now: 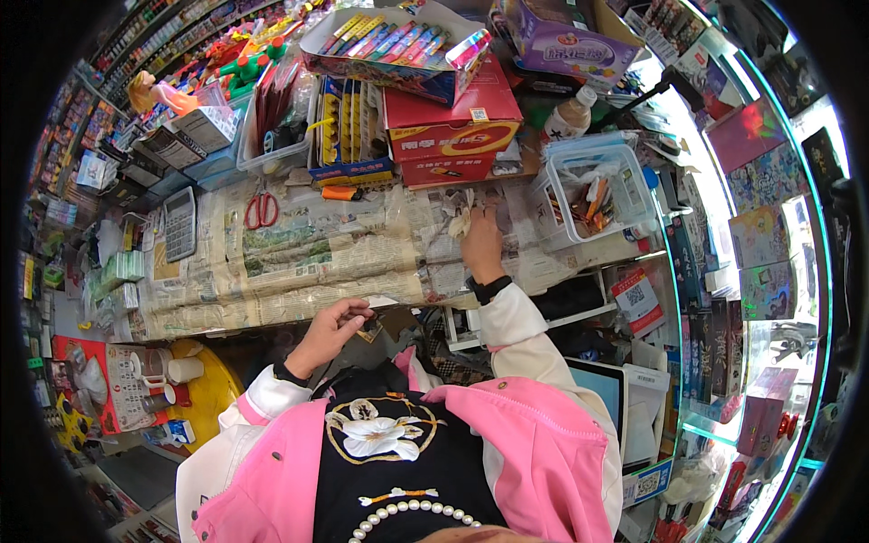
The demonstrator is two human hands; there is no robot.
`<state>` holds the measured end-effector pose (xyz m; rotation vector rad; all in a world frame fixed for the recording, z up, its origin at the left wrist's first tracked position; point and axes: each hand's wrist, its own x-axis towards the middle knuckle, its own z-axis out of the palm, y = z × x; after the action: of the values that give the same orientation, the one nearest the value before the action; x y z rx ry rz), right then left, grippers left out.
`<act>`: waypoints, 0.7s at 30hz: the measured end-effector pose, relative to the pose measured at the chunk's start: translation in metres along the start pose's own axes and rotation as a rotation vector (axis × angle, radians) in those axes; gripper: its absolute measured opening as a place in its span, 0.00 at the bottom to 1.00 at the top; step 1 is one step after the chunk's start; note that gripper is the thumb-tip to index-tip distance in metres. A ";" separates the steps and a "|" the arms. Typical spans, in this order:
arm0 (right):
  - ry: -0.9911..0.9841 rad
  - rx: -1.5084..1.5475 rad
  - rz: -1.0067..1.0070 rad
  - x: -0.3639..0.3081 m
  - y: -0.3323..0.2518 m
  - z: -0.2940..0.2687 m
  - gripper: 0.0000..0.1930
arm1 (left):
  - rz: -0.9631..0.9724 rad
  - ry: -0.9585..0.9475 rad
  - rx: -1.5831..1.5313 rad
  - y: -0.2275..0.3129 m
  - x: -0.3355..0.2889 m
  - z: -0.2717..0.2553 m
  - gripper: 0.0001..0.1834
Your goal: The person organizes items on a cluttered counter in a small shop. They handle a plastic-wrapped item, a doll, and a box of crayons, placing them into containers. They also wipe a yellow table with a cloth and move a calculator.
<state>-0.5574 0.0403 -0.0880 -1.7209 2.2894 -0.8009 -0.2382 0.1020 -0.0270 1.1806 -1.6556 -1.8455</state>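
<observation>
My right hand (484, 246) reaches over the newspaper-covered counter (335, 271), fingers bent down onto a small crumpled cream scrap (460, 223) that looks like paper or cloth. The fingertips are partly hidden, but thumb and fingers seem closed on it. My left hand (329, 337) hovers at the counter's near edge, palm turned inward, its fingers loosely stretched and holding nothing I can see. Close to its fingertips lies a flat white slip (381, 300). Further left on the newspaper rest red-handled scissors (262, 211) and a grey calculator (180, 226).
At the back stand a red carton (448, 127), a tray of colourful tubes (389, 45) and a box of yellow items (348, 127). A clear plastic bin (593, 195) sits right of my right hand. An orange-handled tool (341, 193) lies before the boxes. Lit glass shelves (760, 290) line the right.
</observation>
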 end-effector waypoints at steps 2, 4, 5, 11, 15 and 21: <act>0.024 0.010 0.033 -0.002 -0.002 -0.001 0.15 | -0.001 0.016 0.006 -0.001 -0.003 -0.002 0.16; 0.019 0.112 0.030 0.002 0.001 -0.006 0.15 | -0.006 0.022 0.009 -0.002 -0.004 -0.004 0.16; 0.001 0.152 0.049 0.001 0.005 -0.010 0.15 | 0.002 0.011 -0.003 -0.002 -0.004 -0.006 0.15; 0.143 0.152 0.114 -0.012 0.021 -0.011 0.16 | 0.017 0.029 -0.054 -0.008 -0.004 -0.012 0.15; 0.055 0.182 -0.090 -0.036 -0.010 0.010 0.15 | 0.024 -0.030 -0.043 -0.005 -0.002 -0.014 0.16; -0.177 0.500 -0.302 -0.078 -0.118 0.009 0.11 | -0.060 0.138 -0.455 0.016 0.005 -0.005 0.24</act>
<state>-0.4296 0.0877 -0.0500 -1.8168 1.5597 -1.1095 -0.2409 0.0914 -0.0131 1.1321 -1.0585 -1.9855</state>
